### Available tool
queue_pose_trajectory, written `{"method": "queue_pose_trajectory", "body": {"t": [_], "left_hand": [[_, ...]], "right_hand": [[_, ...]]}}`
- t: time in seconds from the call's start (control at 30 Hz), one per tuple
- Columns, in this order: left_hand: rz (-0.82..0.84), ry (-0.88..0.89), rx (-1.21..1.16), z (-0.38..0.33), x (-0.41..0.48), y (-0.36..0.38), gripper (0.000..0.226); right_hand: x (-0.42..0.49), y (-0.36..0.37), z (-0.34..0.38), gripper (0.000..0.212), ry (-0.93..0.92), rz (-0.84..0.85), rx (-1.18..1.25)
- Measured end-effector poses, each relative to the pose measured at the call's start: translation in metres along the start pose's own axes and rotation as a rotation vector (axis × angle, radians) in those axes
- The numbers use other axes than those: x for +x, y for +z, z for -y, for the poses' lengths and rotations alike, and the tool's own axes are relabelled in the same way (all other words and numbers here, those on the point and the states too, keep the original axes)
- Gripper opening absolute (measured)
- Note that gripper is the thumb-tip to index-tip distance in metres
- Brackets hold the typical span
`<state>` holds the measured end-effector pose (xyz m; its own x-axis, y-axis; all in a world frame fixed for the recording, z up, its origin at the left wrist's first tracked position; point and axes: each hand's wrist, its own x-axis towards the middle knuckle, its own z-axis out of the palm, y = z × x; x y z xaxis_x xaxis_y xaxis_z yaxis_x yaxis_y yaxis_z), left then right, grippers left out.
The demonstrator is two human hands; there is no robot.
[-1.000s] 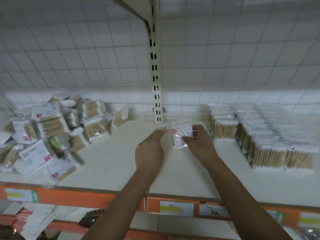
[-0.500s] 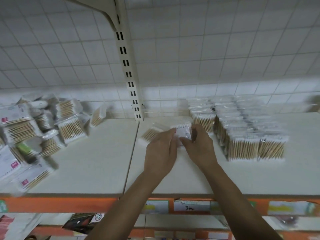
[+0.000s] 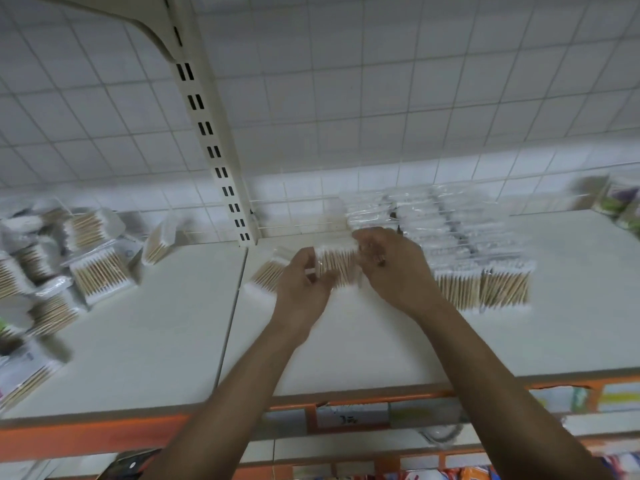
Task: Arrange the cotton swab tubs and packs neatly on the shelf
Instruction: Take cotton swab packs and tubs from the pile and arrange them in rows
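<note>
Shelf (image 3: 156, 341): pale board carrying every pack; its orange front edge (image 3: 86, 434) seems to have no lip to stop a sliding pack
Neat rows (image 3: 478, 265): packs in ranks at the right back of the shelf, just beside the right hand; likely hazard is a nudge from the wrist or the incoming pack toppling the near rank
Loose heap (image 3: 93, 268): untidy packs at the left end, some close to the front edge; slick film on a slope may let them slip off
Right hand (image 3: 394, 268): fingers curled, clamped on the right end of the held pack
Left hand (image 3: 303, 289): thumb and fingertips pinching the pack's left end
Held pack (image 3: 337, 268): between both hands at the back middle of the shelf, right of the upright (image 3: 214, 150); contact with the board cannot be told; held only by its ends, it could twist or drop when one hand lets go
Stray pack (image 3: 265, 273): lying just left of the left hand; a withdrawing hand might sweep it askew
Change, view: blurred tubs (image 3: 623, 206) now show at the far right end
Change, hands: bunched over the pack half a second ago, now spread to its ends
Change, held pack: pale face then, wooden sticks now
Change, stray pack: unmoved
</note>
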<state>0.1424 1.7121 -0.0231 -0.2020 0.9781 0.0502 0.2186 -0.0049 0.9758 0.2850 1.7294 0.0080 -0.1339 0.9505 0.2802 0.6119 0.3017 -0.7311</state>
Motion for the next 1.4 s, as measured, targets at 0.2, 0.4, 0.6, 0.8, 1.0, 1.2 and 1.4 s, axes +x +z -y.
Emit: {"method": "queue_pose_trajectory", "body": {"t": [0.2, 0.4, 0.6, 0.8, 1.0, 1.2, 1.4], "left_hand": [[0.119, 0.063, -0.114, -0.003, 0.008, 0.010, 0.024], [0.046, 0.092, 0.244, 0.004, 0.024, 0.018, 0.021], [0.083, 0.146, 0.412, 0.007, 0.028, 0.030, 0.014], [0.090, 0.106, 0.456, 0.011, 0.032, 0.036, 0.014], [0.077, 0.126, 0.480, 0.010, 0.032, 0.037, 0.014], [0.037, 0.165, 0.508, 0.009, 0.027, 0.034, 0.018], [-0.165, 0.408, 0.810, 0.006, 0.026, 0.000, 0.029]], "right_hand": [[0.024, -0.032, 0.003, 0.047, -0.072, 0.155, -0.261], [0.040, -0.047, -0.005, 0.028, -0.095, 0.078, -0.437], [0.043, -0.047, -0.023, 0.028, -0.102, 0.095, -0.592], [0.041, -0.046, -0.023, 0.028, -0.088, 0.078, -0.610], [0.043, -0.044, -0.026, 0.025, -0.080, 0.084, -0.647], [0.040, -0.044, -0.021, 0.035, -0.089, 0.073, -0.669], [0.021, -0.016, 0.006, 0.030, -0.228, 0.019, -0.423]]}}
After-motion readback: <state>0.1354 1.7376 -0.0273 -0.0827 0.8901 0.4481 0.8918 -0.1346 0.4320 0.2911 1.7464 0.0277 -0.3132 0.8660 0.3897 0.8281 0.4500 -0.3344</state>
